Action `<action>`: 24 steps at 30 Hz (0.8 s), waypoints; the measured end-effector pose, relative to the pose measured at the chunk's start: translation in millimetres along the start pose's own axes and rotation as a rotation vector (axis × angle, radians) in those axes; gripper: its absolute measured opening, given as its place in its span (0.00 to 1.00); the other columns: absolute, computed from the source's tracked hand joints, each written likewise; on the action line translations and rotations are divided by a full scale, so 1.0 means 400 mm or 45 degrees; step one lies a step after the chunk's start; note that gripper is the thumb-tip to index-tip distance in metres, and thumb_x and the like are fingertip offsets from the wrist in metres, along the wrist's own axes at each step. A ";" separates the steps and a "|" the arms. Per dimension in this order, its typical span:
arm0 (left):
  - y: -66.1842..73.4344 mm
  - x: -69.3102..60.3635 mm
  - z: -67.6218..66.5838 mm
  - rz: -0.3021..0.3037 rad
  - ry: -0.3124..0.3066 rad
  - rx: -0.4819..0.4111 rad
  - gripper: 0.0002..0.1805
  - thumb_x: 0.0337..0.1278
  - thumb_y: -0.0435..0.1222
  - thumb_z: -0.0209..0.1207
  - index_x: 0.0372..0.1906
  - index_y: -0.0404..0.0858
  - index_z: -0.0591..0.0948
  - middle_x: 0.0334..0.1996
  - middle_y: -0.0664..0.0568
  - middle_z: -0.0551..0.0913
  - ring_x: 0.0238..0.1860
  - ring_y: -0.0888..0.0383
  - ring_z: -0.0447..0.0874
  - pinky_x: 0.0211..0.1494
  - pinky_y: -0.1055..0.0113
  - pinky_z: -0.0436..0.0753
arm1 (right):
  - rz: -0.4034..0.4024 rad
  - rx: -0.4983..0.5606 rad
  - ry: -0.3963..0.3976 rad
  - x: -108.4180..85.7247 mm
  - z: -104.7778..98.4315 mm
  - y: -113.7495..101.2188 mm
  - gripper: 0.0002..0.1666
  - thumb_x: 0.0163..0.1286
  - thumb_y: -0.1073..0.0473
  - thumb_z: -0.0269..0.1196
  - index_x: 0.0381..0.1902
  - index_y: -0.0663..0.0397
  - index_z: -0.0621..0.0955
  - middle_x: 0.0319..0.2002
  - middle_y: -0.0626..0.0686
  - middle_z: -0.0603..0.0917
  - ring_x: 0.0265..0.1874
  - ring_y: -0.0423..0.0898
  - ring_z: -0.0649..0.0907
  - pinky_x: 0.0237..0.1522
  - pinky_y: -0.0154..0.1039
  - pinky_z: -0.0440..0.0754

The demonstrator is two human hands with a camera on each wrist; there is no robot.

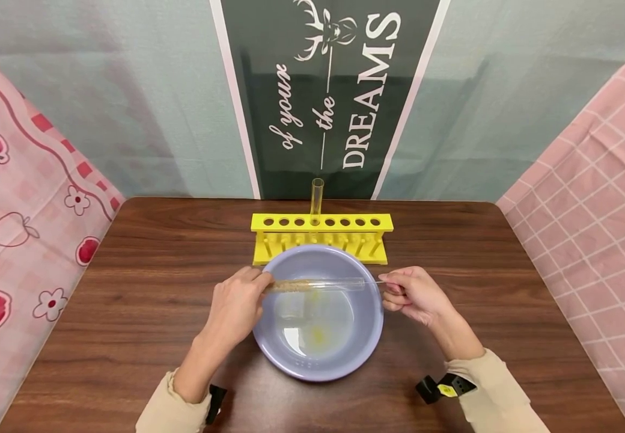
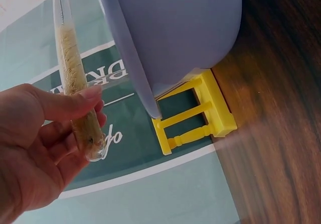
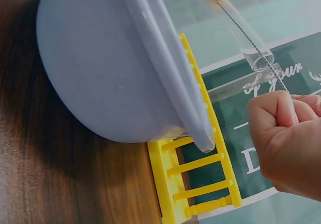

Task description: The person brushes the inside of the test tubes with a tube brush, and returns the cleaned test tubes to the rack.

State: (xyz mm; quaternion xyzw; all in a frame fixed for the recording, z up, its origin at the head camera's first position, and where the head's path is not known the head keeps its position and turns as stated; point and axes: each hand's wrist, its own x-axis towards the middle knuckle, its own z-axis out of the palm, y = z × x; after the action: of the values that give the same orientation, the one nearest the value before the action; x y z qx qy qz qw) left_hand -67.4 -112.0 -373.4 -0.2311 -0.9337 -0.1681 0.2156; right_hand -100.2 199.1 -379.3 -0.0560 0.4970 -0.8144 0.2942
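Above the basin, my left hand (image 1: 240, 300) grips the closed end of a clear test tube (image 1: 345, 284), which lies level. A test tube brush with pale bristles (image 2: 71, 58) sits deep inside that tube, its bristles reaching close to the closed end. My right hand (image 1: 412, 294) pinches the brush's twisted wire handle (image 3: 246, 35), just outside the tube's open mouth. Below the tube stands a lavender basin (image 1: 318, 374) holding water with yellowish patches.
Behind the basin is a yellow test tube rack (image 1: 321, 222) with one upright test tube (image 1: 317, 198) in it. The basin stands close against the rack's front. All of it rests on a dark wooden table (image 1: 145, 288), with printed cloths (image 1: 172, 108) hanging around.
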 end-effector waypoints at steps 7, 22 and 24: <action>0.000 0.003 0.005 0.004 0.036 -0.010 0.15 0.29 0.20 0.63 0.27 0.40 0.79 0.24 0.53 0.79 0.30 0.53 0.79 0.18 0.60 0.73 | -0.046 -0.079 -0.013 -0.003 -0.012 -0.009 0.24 0.68 0.74 0.40 0.11 0.60 0.65 0.12 0.49 0.52 0.11 0.43 0.49 0.20 0.37 0.50; -0.009 -0.002 -0.010 -0.065 -0.054 -0.071 0.15 0.30 0.20 0.65 0.28 0.39 0.81 0.26 0.53 0.81 0.30 0.54 0.79 0.21 0.59 0.74 | -0.745 -1.285 0.095 -0.007 -0.010 0.005 0.18 0.56 0.82 0.54 0.17 0.57 0.75 0.16 0.52 0.71 0.17 0.44 0.71 0.18 0.35 0.68; -0.009 -0.002 -0.010 -0.062 -0.060 -0.078 0.15 0.30 0.19 0.64 0.28 0.39 0.80 0.25 0.53 0.81 0.29 0.54 0.79 0.20 0.60 0.74 | -0.835 -1.296 0.082 -0.007 -0.012 0.009 0.19 0.54 0.83 0.55 0.17 0.55 0.75 0.16 0.49 0.71 0.16 0.44 0.70 0.18 0.33 0.68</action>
State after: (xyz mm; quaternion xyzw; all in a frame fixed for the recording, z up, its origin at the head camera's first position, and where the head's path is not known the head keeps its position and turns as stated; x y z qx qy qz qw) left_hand -67.3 -117.2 -371.1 -0.2185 -0.9383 -0.1963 0.1824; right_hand -98.2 203.0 -384.0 -0.3152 0.7898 -0.5237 -0.0510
